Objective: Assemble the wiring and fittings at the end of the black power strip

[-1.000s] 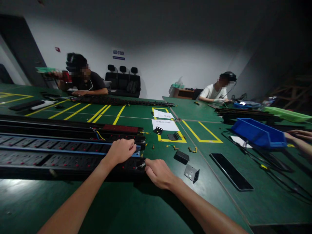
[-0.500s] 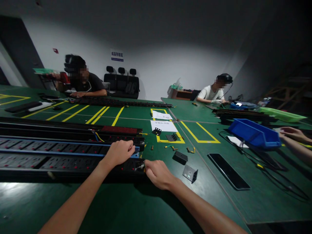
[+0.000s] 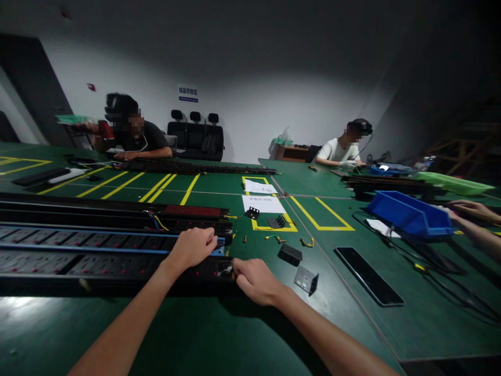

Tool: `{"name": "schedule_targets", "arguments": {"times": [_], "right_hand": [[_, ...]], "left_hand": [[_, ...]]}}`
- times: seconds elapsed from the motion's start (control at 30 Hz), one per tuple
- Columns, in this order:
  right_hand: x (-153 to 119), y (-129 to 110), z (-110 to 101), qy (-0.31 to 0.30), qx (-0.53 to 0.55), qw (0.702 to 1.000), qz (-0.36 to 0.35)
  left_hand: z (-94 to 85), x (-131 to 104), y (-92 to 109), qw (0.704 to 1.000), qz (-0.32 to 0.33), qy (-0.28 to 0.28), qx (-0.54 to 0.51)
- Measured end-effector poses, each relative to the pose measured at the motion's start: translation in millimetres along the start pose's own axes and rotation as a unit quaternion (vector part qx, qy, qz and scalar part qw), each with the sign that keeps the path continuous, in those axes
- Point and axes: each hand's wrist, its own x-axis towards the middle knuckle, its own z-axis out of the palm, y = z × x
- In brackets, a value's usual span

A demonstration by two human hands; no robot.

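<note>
Long black power strips [image 3: 129, 263] with rows of sockets and small red parts lie side by side on the green table, reaching in from the left. My left hand [image 3: 194, 248] bears down on the blue-edged strip [image 3: 156, 243], its fingers curled over it near the right end. At the open end of the nearest strip, my right hand [image 3: 256, 279] is closed, thumb and fingers pressed together; a bit of yellow shows there, but what they pinch is hidden. Just right of it lie a black end cap [image 3: 290, 255] and a bent metal bracket [image 3: 306, 280].
Short yellow-green wires [image 3: 307, 243], a phone [image 3: 369, 275], a blue bin [image 3: 410, 214] and black cables lie to the right. Another person's hand [image 3: 450, 213] touches the bin. Two co-workers sit across the table. Paper sheets [image 3: 264, 203] lie beyond the strips.
Both my hands keep almost the same place and grip. The view has shifted slightly. At the right, the other person's hand has moved left against the blue bin.
</note>
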Motion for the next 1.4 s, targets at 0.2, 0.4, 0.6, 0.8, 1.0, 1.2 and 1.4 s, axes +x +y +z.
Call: {"name": "schedule_targets", "arguments": {"times": [0.2, 0.4, 0.6, 0.8, 1.0, 1.2, 1.4], "right_hand": [[-1.4, -2.7, -4.9, -0.010, -0.010, 1.000, -0.009], [-1.8, -4.6, -3.5, -0.001, -0.025, 1.000, 0.004], [-4.8, -5.0, -4.2, 0.015, -0.032, 0.999, 0.000], [-6.2, -6.0, -8.1, 0.018, -0.059, 0.998, 0.015], [-6.4, -4.7, -8.6, 0.037, -0.065, 0.997, 0.020], [-8.9, -2.5, -6.5, 0.028, -0.036, 0.999, 0.002], [-10.0, -2.3, -1.7, 0.039, -0.016, 0.999, -0.022]], "left_hand": [[-0.3, 1.3, 1.8, 1.000, 0.000, 0.000, 0.013], [0.2, 2.1, 0.8, 1.000, -0.003, -0.010, 0.015], [-0.6, 1.2, -0.7, 1.000, -0.001, -0.013, 0.014], [-2.5, 1.3, 0.0, 1.000, -0.005, -0.019, 0.008], [-2.8, 1.3, 0.3, 1.000, -0.003, -0.024, 0.008], [-1.7, 0.9, -0.3, 1.000, 0.002, -0.015, 0.006], [-0.4, 1.0, -0.3, 1.000, 0.005, -0.010, 0.000]]}}
